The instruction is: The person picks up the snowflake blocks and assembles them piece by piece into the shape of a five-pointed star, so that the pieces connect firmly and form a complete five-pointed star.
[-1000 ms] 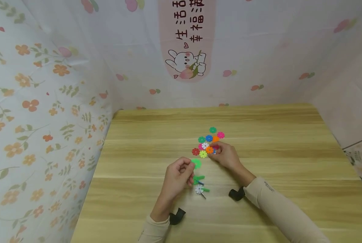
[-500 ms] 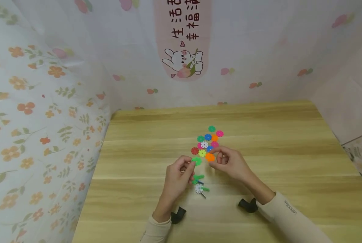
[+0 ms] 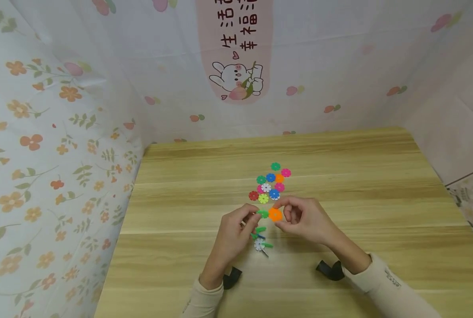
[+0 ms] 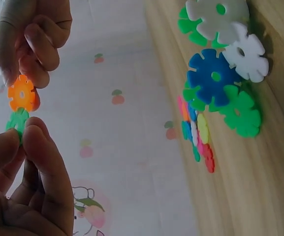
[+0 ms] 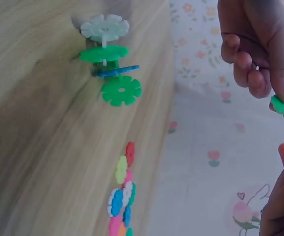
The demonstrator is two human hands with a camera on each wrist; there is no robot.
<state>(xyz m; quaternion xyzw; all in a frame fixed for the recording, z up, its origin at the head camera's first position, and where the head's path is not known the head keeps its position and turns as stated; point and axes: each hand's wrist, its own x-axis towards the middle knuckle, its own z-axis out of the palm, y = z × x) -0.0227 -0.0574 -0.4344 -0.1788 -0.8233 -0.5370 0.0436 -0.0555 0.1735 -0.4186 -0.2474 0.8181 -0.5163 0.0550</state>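
My left hand (image 3: 236, 229) pinches a green notched plastic disc (image 4: 17, 121) between thumb and forefinger. Facing it, my right hand (image 3: 305, 218) pinches an orange notched disc (image 3: 275, 214) by its edge. The two discs meet edge to edge above the table; whether their slots interlock I cannot tell. Under the left hand stands a joined group of white, green and blue discs, its white disc (image 3: 259, 244) nearest me. In the left wrist view this group shows a blue disc (image 4: 214, 77) at its middle.
Beyond the hands, several loose discs lie on the wooden table (image 3: 181, 185), among them a red disc (image 3: 253, 195), a yellow disc (image 3: 263, 198) and a blue disc (image 3: 274, 194). A printed curtain (image 3: 320, 66) hangs along the table's far edge.
My right hand has drawn the orange disc from the loose pile toward me and against the green disc. The left hand has stayed nearly in place, with the green disc turned slightly rightward.
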